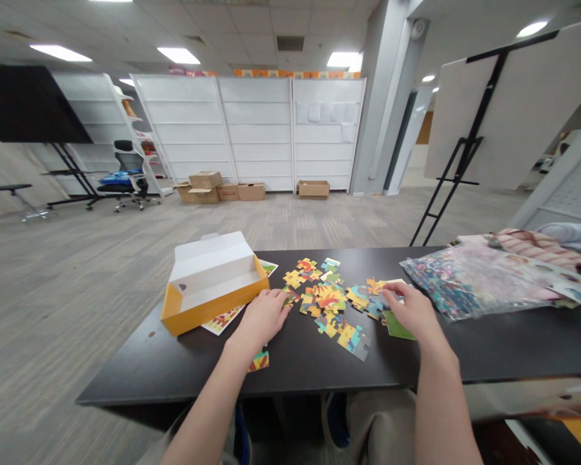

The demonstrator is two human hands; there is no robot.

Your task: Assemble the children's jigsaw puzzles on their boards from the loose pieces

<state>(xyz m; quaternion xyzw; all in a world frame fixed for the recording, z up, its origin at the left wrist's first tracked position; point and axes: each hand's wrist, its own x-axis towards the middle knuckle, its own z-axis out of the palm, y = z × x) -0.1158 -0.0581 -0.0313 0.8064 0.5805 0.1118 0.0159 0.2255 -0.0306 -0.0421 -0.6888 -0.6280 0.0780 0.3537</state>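
Colourful jigsaw puzzle pieces lie in a loose heap on the black table, some overlapping. My left hand rests at the heap's left side, fingers loosely bent and lying low, with its fingertips beside a dark green and red puzzle piece. To the right, my right hand has thumb and forefinger pinched at a pale-edged puzzle piece, partly hidden by the fingers. Under that hand sits a green puzzle piece. Another puzzle piece shows partly behind my left wrist.
An open yellow box with a white inside stands at the left, over a printed sheet. A clear plastic bag of colourful contents and folded striped cloth lie at the right. The table's front edge is close to my legs.
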